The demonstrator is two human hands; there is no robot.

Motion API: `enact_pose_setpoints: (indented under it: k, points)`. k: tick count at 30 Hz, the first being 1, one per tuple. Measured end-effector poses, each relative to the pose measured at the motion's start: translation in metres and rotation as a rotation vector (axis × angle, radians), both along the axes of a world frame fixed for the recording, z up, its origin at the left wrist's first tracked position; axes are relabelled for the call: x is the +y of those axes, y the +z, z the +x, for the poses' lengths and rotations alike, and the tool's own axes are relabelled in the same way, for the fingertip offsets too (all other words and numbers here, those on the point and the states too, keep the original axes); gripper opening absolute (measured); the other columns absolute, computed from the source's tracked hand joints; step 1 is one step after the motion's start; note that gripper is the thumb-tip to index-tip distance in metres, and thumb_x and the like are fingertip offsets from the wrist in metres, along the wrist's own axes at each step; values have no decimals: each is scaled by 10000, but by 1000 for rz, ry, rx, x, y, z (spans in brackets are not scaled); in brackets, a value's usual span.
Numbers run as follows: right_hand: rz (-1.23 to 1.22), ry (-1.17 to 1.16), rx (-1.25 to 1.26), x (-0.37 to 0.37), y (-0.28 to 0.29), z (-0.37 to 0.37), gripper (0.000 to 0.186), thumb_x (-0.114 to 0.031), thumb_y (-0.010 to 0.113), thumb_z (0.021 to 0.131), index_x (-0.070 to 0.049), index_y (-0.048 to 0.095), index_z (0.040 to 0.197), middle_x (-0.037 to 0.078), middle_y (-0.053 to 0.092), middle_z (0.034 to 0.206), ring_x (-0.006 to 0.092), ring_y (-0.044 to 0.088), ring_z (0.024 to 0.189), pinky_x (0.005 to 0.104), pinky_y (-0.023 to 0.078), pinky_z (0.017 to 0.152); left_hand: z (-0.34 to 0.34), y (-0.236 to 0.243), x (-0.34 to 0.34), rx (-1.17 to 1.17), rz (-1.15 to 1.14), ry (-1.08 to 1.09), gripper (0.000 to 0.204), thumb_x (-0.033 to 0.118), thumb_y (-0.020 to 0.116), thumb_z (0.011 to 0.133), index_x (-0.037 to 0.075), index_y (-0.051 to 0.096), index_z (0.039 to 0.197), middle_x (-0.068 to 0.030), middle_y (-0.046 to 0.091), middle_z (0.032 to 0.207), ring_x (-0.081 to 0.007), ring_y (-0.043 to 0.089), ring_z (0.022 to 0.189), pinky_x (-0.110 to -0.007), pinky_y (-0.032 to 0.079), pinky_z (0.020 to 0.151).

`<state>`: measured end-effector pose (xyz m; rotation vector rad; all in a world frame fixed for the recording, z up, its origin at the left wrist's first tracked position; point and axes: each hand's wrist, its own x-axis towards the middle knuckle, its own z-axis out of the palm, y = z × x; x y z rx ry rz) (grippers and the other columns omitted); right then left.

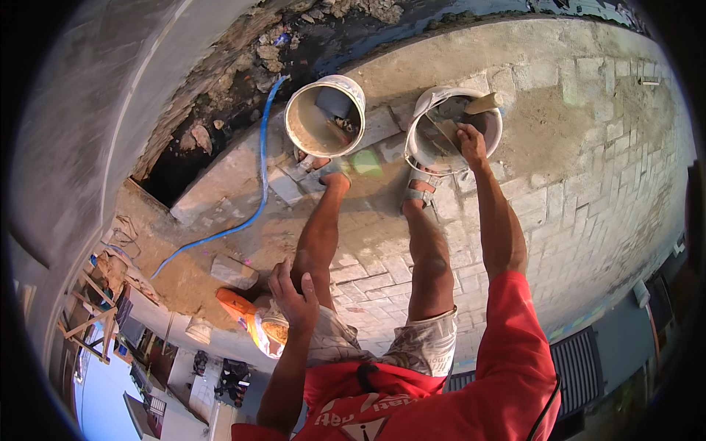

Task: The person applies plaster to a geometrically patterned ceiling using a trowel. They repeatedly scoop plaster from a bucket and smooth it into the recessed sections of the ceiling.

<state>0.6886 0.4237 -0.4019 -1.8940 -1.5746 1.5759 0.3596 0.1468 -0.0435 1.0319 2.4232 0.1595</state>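
Note:
My right hand (pixel 469 140) reaches into a white bucket (pixel 496 140) of grey, murky contents, fingers closed on what looks like a thin tool (pixel 445 126); its working end is unclear. A light wooden handle or block (pixel 483 103) rests across that bucket's far rim. To its left stands a second white bucket (pixel 312 145) holding murky liquid and a dark blue-grey object (pixel 334 103). My left hand (pixel 293 294) hangs in the air over my left leg, fingers apart and holding nothing. An orange-and-white sack (pixel 257 327) lies nearby at lower left.
My sandalled feet stand on grey pavers (pixel 559 191). A blue hose (pixel 262 180) runs along the left toward a dark trench (pixel 165 169) with rubble and a broken concrete edge. A loose slab (pixel 234 272) lies left of my legs. A grey wall (pixel 70 125) borders the far left.

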Motion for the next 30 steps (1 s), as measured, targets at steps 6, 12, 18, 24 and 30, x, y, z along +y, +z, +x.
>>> enact_pose_setpoints:
  k: [6, 12, 18, 24, 30]
  points:
    - [11, 90, -7, -1, -10, 1, 217, -81, 565, 920, 23, 641, 1095, 15, 626, 845, 99, 526, 799, 251, 442, 774, -3, -1, 1, 19, -20, -7, 480, 249, 568, 902, -32, 481, 1281, -247, 474, 1207, -419, 456, 1141, -502, 377, 965]
    - [-133, 128, -12, 1, -13, 0, 212, -123, 560, 938, -25, 662, 1096, -4, 625, 824, 77, 531, 775, 222, 434, 718, -4, 0, 4, 33, -30, -6, 480, 255, 571, 899, -35, 485, 1272, -246, 479, 1205, -420, 462, 1136, -503, 383, 962]
    - [-637, -111, 182, 9, -9, 14, 201, -183, 556, 960, -109, 652, 1121, -20, 655, 888, 98, 608, 798, 271, 506, 681, -3, -1, 2, 50, -28, -28, 479, 254, 575, 895, -32, 488, 1269, -243, 485, 1205, -419, 468, 1134, -499, 388, 959]
    - [-860, -478, 624, -10, 3, 32, 225, -203, 528, 971, -91, 616, 1145, 38, 674, 1013, 151, 659, 850, 330, 573, 731, 0, -5, 2, 50, -16, -38, 468, 255, 578, 893, -19, 497, 1264, -236, 486, 1210, -411, 472, 1132, -493, 389, 957]
    - [-869, -546, 922, -32, 84, 36, 364, -113, 554, 912, -21, 537, 1264, 109, 652, 1106, 213, 659, 929, 352, 558, 813, 4, -1, 14, 38, 25, -75, 451, 227, 594, 878, -8, 505, 1253, -223, 497, 1206, -402, 473, 1126, -490, 388, 957]
